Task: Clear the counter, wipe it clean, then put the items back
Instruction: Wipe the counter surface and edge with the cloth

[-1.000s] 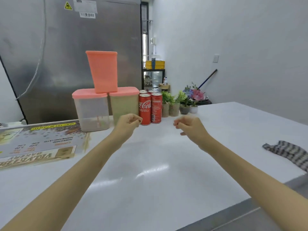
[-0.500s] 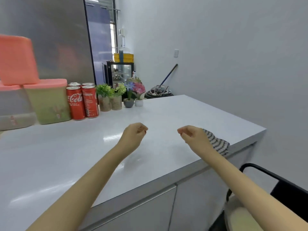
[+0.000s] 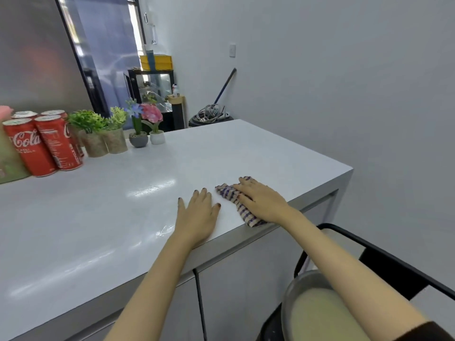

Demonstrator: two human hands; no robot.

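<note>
Pinned to the glossy grey-white tabletop (image 3: 118,212) at its near edge: a crumpled white cloth with blue-purple checks (image 3: 227,193), held down beneath the right hand (image 3: 261,201), one corner poking out past the fingertips, another tail trailing out by the wrist. Right hand spread flat, fingers straight, pressing rather than gripping. Left hand (image 3: 198,212) just beside it, likewise flat with fingers apart, palm down on bare tabletop, touching nothing else. Half a second back: both hands aloft and loosely curled, cloth lying untouched beyond the right one; since then both lowered, contact made. Probable meaning: wiping stage about to begin, left hand bracing. Well beyond the left hand, off to its far left: red cola cans (image 3: 41,143), two leafy green plants in burlap-wrapped pots (image 3: 103,141), two small flowering pots in grey and white (image 3: 147,140), a pale green container (image 3: 7,161) cut by the frame edge. All bunched along the back, not taken off the tabletop, so likely to block the cloth there unless shifted. Wide bare stretch between that row and the hands. Below the right arm: a black-framed chair (image 3: 394,260) and a round pale cushioned seat (image 3: 317,313), close against the cabinet front. No spill or dirt discernible.
</note>
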